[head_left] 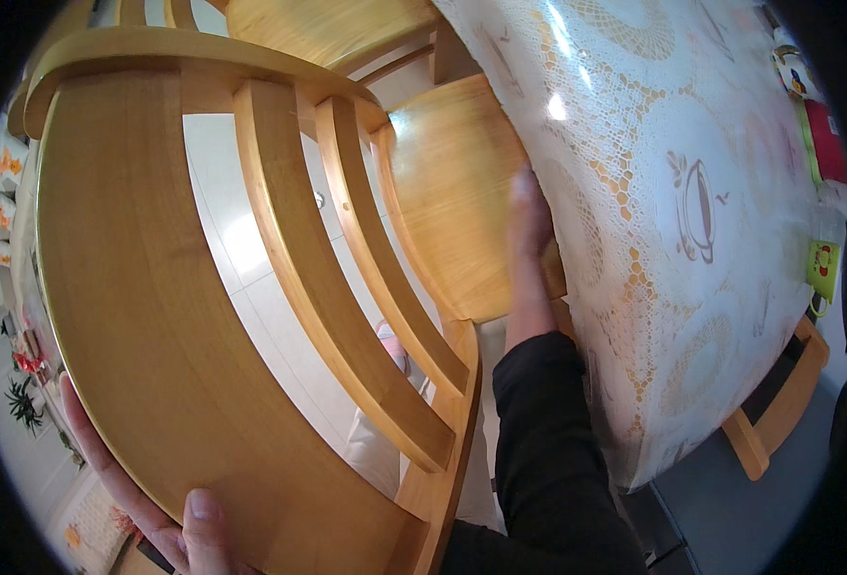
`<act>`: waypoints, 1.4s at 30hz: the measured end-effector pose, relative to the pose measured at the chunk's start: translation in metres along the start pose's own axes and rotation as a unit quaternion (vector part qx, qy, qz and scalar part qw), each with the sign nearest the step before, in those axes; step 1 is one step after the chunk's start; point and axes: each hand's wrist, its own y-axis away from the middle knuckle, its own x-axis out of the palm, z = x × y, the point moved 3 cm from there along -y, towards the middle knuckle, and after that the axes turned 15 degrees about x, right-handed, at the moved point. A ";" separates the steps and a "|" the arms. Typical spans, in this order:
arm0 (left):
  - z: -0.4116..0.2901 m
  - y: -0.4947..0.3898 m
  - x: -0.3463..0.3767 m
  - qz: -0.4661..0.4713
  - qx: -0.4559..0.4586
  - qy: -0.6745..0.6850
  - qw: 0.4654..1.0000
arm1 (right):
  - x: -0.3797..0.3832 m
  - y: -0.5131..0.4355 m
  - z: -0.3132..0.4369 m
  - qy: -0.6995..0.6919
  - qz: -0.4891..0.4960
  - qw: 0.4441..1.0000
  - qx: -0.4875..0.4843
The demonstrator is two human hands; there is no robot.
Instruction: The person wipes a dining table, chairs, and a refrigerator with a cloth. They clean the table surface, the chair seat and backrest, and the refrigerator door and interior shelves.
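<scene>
A wooden chair with a slatted back stands beside a table. My left hand (179,535) grips the outer edge of the chair's wide top rail (157,287), its thumb on the near face and its fingers along the edge. Beyond the slats lies the chair's seat (452,194). My right hand (530,208), in a black sleeve, is at the seat's side by the table edge, slightly blurred; its fingers are partly hidden, and whether it grips the seat cannot be told. A lace-patterned plastic tablecloth (682,180) hangs over the table edge next to it.
Another wooden chair (316,29) stands beyond, and part of one (783,410) shows at the table's far side. A green cup (822,269) and a red item (826,140) are at the table's right. Pale tiled floor (244,244) shows between the slats. A plant (25,406) is at far left.
</scene>
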 end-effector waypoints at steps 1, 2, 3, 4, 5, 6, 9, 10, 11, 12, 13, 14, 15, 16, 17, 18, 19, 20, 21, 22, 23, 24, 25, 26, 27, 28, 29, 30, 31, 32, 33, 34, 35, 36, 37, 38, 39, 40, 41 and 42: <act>-0.001 -0.002 0.003 0.011 0.002 0.008 1.000 | 0.017 0.011 0.009 0.040 0.044 0.998 -0.015; -0.002 0.000 0.005 0.015 0.001 0.013 1.000 | 0.031 0.028 0.013 0.076 0.095 0.992 -0.040; -0.002 -0.002 0.003 0.022 -0.003 0.012 1.000 | 0.035 0.044 0.011 0.088 0.141 0.984 -0.060; -0.003 -0.002 0.002 0.028 -0.007 0.013 1.000 | 0.037 0.060 0.009 0.099 0.188 0.974 -0.079; -0.004 -0.002 0.000 0.036 -0.010 0.011 0.999 | 0.029 0.065 -0.002 0.167 0.151 0.961 -0.161; -0.004 -0.001 -0.003 0.043 -0.012 0.013 0.999 | 0.022 0.066 -0.006 0.233 0.111 0.935 -0.242; -0.005 0.000 -0.009 0.057 -0.016 0.007 0.998 | -0.003 -0.003 0.023 -0.248 0.174 0.945 0.126; -0.004 0.000 -0.008 0.057 -0.018 0.009 0.998 | -0.013 -0.036 0.025 -0.228 0.133 0.959 0.108; -0.003 0.000 -0.005 0.058 -0.019 0.014 0.998 | -0.024 -0.070 0.029 -0.193 0.082 0.975 0.077; -0.002 0.001 -0.006 0.034 -0.014 0.035 0.999 | -0.029 -0.090 0.040 -0.150 0.030 0.987 0.044; -0.001 0.001 -0.001 0.016 -0.010 0.051 0.999 | -0.026 -0.100 0.052 -0.119 -0.013 0.992 0.032; -0.001 0.000 0.002 0.000 -0.008 0.067 0.998 | -0.017 -0.105 0.062 -0.092 -0.036 0.995 0.030; 0.003 0.000 0.008 0.004 -0.005 0.066 0.998 | -0.002 -0.097 0.069 -0.063 -0.037 0.996 0.041; -0.006 0.003 0.009 -0.012 -0.006 0.037 0.999 | 0.039 -0.074 0.084 -0.025 0.038 0.997 0.060; -0.007 0.004 0.005 -0.021 -0.006 0.035 0.999 | 0.062 -0.040 0.097 0.039 0.110 0.991 0.062; 0.003 0.004 0.006 -0.016 -0.019 0.038 0.999 | 0.076 -0.012 0.096 0.110 0.175 0.976 0.072; 0.000 0.001 0.006 -0.006 -0.023 0.040 0.999 | 0.088 -0.005 0.072 0.176 0.156 0.966 -0.105; -0.003 -0.002 0.006 0.003 -0.026 0.044 0.999 | 0.097 0.003 0.049 0.235 0.094 0.927 -0.278; -0.005 -0.002 0.004 -0.001 -0.030 0.033 0.999 | 0.101 0.024 0.046 0.314 0.079 0.854 -0.407; -0.005 0.000 0.003 -0.006 -0.038 0.021 0.999 | 0.095 0.017 0.068 0.293 0.086 0.907 -0.289; -0.004 0.004 0.000 -0.013 -0.048 0.002 0.999 | 0.082 0.012 0.108 0.269 0.097 0.943 -0.168; -0.003 0.006 -0.004 -0.014 -0.062 -0.012 0.998 | 0.073 -0.004 0.129 0.243 0.099 0.964 -0.038; 0.001 0.005 -0.007 -0.004 -0.073 -0.022 0.997 | 0.074 -0.050 0.115 0.007 0.116 0.993 -0.035; 0.005 0.005 -0.011 -0.001 -0.092 -0.044 0.995 | 0.075 -0.079 0.103 0.028 0.050 0.996 -0.075; 0.006 0.005 -0.014 0.004 -0.111 -0.063 0.992 | 0.068 -0.092 0.112 0.055 -0.024 0.992 -0.112; 0.007 0.006 -0.015 0.004 -0.125 -0.075 0.989 | 0.063 -0.102 0.119 0.081 -0.098 0.982 -0.141; 0.009 0.007 -0.015 0.004 -0.132 -0.089 0.987 | 0.071 -0.100 0.105 -0.028 -0.074 0.997 -0.019; 0.008 0.009 -0.013 -0.017 -0.130 -0.081 0.988 | 0.089 -0.078 0.103 0.051 -0.062 0.997 0.011; 0.007 0.007 -0.009 -0.031 -0.125 -0.069 0.989 | 0.105 -0.061 0.089 0.141 -0.041 0.988 -0.044; 0.004 0.007 -0.005 -0.049 -0.117 -0.057 0.990 | 0.119 -0.044 0.077 0.223 -0.027 0.969 -0.108; 0.002 0.006 0.001 -0.066 -0.110 -0.046 0.991 | 0.135 -0.024 0.053 0.313 0.003 0.916 -0.252; 0.001 0.008 0.005 -0.085 -0.105 -0.039 0.990 | 0.133 0.009 0.045 0.308 0.030 0.900 -0.307; 0.000 0.010 0.004 -0.109 -0.098 -0.032 0.989 | 0.133 0.032 0.046 0.302 0.055 0.879 -0.366; 0.001 0.008 0.007 -0.110 -0.094 -0.026 0.989 | 0.132 0.028 0.050 0.322 0.055 0.884 -0.335; 0.002 0.006 0.009 -0.111 -0.091 -0.021 0.989 | 0.131 0.022 0.055 0.341 0.056 0.888 -0.305; 0.003 0.004 0.010 -0.113 -0.089 -0.016 0.989 | 0.130 0.014 0.061 0.359 0.058 0.890 -0.274; 0.004 0.005 0.009 -0.104 -0.079 -0.016 0.991 | 0.129 -0.001 0.074 0.345 0.026 0.902 -0.259; 0.007 0.006 0.006 -0.097 -0.070 -0.015 0.993 | 0.130 -0.023 0.093 0.330 -0.006 0.912 -0.244; 0.009 0.007 0.005 -0.087 -0.060 -0.012 0.994 | 0.128 -0.039 0.105 0.316 -0.040 0.920 -0.228; 0.009 0.008 0.004 -0.089 -0.058 -0.012 0.994 | 0.133 -0.039 0.111 0.343 -0.027 0.911 -0.229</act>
